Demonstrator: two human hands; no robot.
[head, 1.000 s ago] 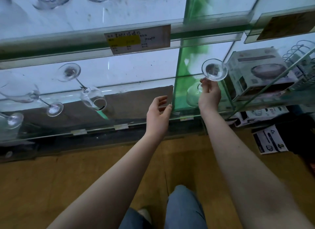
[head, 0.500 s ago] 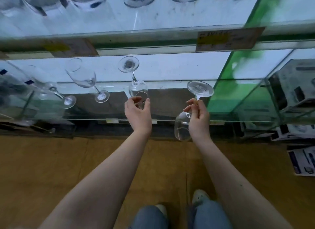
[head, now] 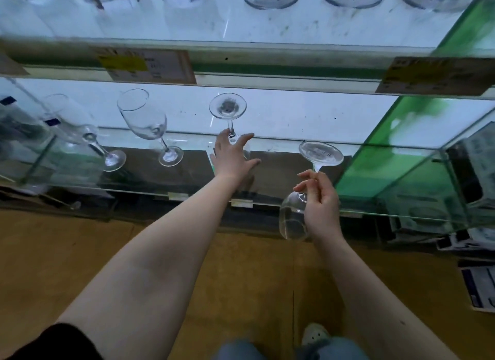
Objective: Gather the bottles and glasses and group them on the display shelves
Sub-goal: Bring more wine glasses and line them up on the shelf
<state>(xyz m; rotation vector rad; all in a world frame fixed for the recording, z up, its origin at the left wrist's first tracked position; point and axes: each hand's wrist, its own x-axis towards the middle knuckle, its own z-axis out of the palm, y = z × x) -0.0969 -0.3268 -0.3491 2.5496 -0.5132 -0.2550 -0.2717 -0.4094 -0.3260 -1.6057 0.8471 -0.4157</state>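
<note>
A: Two hands, how are they?
B: Left hand (head: 233, 160) is spread at a glass (head: 227, 107) inverted on the shelf (head: 134, 190); right hand (head: 322, 201) pinches second glass (head: 293, 220) before the shelf edge.

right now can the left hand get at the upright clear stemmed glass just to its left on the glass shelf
Probably yes: the left hand is open over the glass shelf, and nothing stands between it and the upright clear stemmed glass.
</note>
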